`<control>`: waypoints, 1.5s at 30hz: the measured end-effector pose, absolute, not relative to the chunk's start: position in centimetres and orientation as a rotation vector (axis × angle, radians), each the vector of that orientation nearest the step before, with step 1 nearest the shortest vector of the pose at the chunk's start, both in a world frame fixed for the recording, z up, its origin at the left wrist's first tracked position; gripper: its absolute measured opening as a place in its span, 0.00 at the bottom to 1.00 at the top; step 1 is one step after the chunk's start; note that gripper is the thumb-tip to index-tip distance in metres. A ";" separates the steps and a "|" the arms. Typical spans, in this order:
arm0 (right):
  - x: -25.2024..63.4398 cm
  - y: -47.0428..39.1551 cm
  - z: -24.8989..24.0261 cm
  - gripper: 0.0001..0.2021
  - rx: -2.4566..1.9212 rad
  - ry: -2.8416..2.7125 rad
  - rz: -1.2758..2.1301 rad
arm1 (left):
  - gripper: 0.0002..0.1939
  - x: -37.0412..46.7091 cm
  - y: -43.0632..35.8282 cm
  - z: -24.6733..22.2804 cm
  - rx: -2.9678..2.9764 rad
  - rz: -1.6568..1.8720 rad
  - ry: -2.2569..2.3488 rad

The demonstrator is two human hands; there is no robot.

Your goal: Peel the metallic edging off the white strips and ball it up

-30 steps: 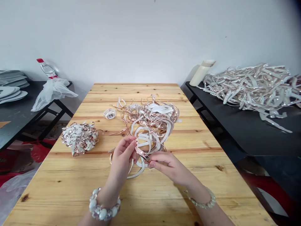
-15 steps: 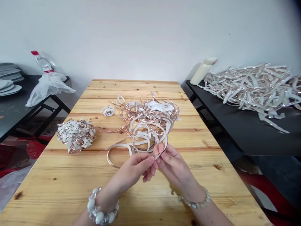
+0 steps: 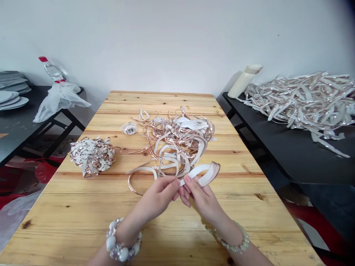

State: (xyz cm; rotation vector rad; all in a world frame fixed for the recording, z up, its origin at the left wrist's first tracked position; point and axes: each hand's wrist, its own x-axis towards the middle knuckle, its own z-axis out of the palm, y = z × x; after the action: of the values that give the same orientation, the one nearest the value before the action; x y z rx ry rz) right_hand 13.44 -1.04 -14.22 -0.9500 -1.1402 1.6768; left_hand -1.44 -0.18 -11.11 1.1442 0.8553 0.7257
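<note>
Between my two hands, above the near middle of the table, is a white strip with a rose-gold back (image 3: 199,170), bent into a loop that leans to the right. My left hand (image 3: 165,190) pinches its left end between thumb and fingers. My right hand (image 3: 200,194) has its thumb pressed on the strip just beside that end. Past my fingers lies a tangled heap of similar white and rose-gold strips (image 3: 183,135). A curved strip (image 3: 142,170) lies on the wood left of it. Further left sits a bunch of short curled strips (image 3: 93,156).
A white wristwatch (image 3: 129,128) lies on the wooden table (image 3: 235,221). On the right black table (image 3: 294,162) are a large strip pile (image 3: 305,99) and a cream roll (image 3: 244,82). The left table holds a bottle (image 3: 51,70), a plastic bag (image 3: 59,99) and white discs (image 3: 12,100).
The strip has turned from curving upward, edge-on, to a loop leaning right with its white face showing. My right thumb has moved onto the strip. The view has shifted slightly.
</note>
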 end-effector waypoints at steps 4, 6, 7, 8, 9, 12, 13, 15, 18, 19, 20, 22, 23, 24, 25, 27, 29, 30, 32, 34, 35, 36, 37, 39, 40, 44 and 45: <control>13.5 -1.1 -14.4 0.23 -0.962 -1.183 1.689 | 0.13 -1.3 -0.2 -10.9 1.127 0.704 0.799; 13.4 -1.2 -14.4 0.24 -0.965 -1.180 1.714 | 0.10 -1.2 -0.3 -10.7 1.106 0.696 0.805; 13.2 -1.3 -14.4 0.24 -0.962 -1.164 1.726 | 0.09 -1.2 -0.4 -10.7 1.099 0.693 0.812; 13.0 -1.3 -14.4 0.25 -0.962 -1.139 1.735 | 0.09 -1.1 -0.4 -10.7 1.095 0.691 0.820; 12.8 -1.4 -14.4 0.25 -0.961 -1.106 1.741 | 0.09 -1.0 -0.5 -10.7 1.092 0.692 0.828; 12.2 -1.5 -14.5 0.25 -0.954 -0.984 1.764 | 0.08 -0.7 -0.7 -10.9 1.082 0.700 0.864; 12.1 -1.6 -14.5 0.25 -0.940 -0.936 1.784 | 0.08 -0.6 -0.7 -11.0 1.078 0.705 0.882; 12.0 -1.6 -14.5 0.25 -0.907 -0.858 1.825 | 0.08 -0.6 -0.6 -11.3 1.077 0.714 0.921; 12.3 -1.7 -14.5 0.25 -0.903 -0.873 1.813 | 0.08 -1.0 -0.4 -11.5 1.104 0.697 0.917; 12.4 -1.6 -14.5 0.25 -0.909 -0.901 1.787 | 0.08 -1.2 -0.4 -11.5 1.121 0.686 0.892; 12.6 -1.6 -14.5 0.26 -0.911 -0.928 1.766 | 0.08 -1.3 -0.3 -11.4 1.138 0.677 0.864; 12.9 -1.5 -14.5 0.26 -0.905 -0.957 1.745 | 0.09 -1.5 -0.2 -11.2 1.176 0.669 0.819; 13.0 -1.4 -14.5 0.25 -0.906 -0.962 1.740 | 0.10 -1.6 -0.2 -11.1 1.194 0.671 0.810; 13.0 -1.4 -14.5 0.25 -0.913 -0.960 1.737 | 0.12 -1.6 -0.2 -11.0 1.210 0.673 0.809; 13.0 -1.4 -14.5 0.25 -0.920 -0.951 1.737 | 0.13 -1.6 -0.2 -11.0 1.223 0.677 0.809; 12.9 -1.3 -14.4 0.24 -0.921 -0.913 1.742 | 0.15 -1.5 -0.2 -11.0 1.245 0.684 0.809; 12.7 -1.3 -14.3 0.24 -0.895 -0.876 1.767 | 0.15 -1.4 -0.2 -11.0 1.270 0.689 0.804; 12.6 -1.2 -14.1 0.24 -0.881 -0.865 1.779 | 0.16 -1.4 -0.2 -10.9 1.285 0.689 0.802; 12.5 -1.1 -14.0 0.24 -0.891 -0.864 1.783 | 0.16 -1.4 -0.2 -10.9 1.329 0.677 0.812; 12.6 -0.8 -13.8 0.25 -0.973 -0.908 1.748 | 0.16 -1.4 -0.2 -10.8 1.393 0.663 0.844; 12.7 -0.6 -13.8 0.25 -1.039 -0.954 1.717 | 0.16 -1.4 -0.2 -10.8 1.433 0.662 0.868; 12.9 -0.5 -13.8 0.24 -1.111 -1.013 1.674 | 0.15 -1.4 -0.3 -10.8 1.474 0.665 0.896; 13.2 -0.4 -13.7 0.24 -1.171 -1.086 1.623 | 0.14 -1.4 -0.3 -10.9 1.515 0.672 0.925; 13.7 -0.3 -13.5 0.22 -1.215 -1.268 1.496 | 0.12 -1.4 -0.5 -11.0 1.587 0.688 0.984; 13.9 -0.4 -13.4 0.21 -1.201 -1.379 1.419 | 0.11 -1.5 -0.5 -11.0 1.626 0.693 1.012; 14.6 -0.4 -13.0 0.15 -1.120 -1.838 1.071 | 0.12 -1.6 -0.6 -11.1 1.868 0.682 1.132; 14.7 -0.4 -13.0 0.14 -1.109 -1.920 1.003 | 0.13 -1.6 -0.6 -11.1 1.917 0.676 1.145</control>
State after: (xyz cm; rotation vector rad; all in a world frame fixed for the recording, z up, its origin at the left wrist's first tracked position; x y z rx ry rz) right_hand 14.69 -0.42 -13.00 -1.1091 -1.9201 1.0032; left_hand -1.60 -0.61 -11.14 1.9175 1.1448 0.6762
